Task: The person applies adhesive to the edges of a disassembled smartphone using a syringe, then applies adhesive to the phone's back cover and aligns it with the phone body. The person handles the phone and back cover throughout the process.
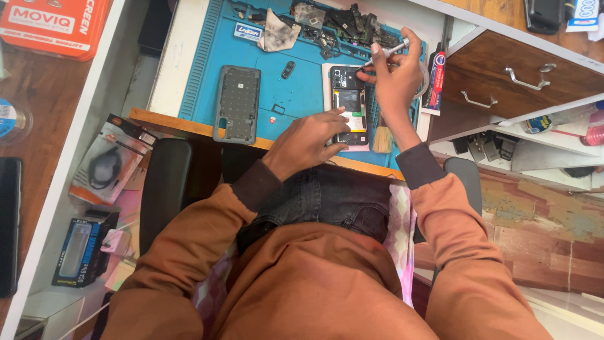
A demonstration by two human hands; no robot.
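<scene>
Head view: we see the white workbench [173, 56] carrying a blue repair mat [296, 94]. To the right, a brown drawer [522, 72] stands shut, and an open shelf [535, 151] below holds small tools. On the mat lie a grey phone back cover [237, 104] and the opened phone [349, 104]. Our left hand [308, 141] presses flat on the phone's lower end, fingers spread. Our right hand [393, 79] pinches a metal screwdriver [387, 53], its tip at the phone's top.
</scene>
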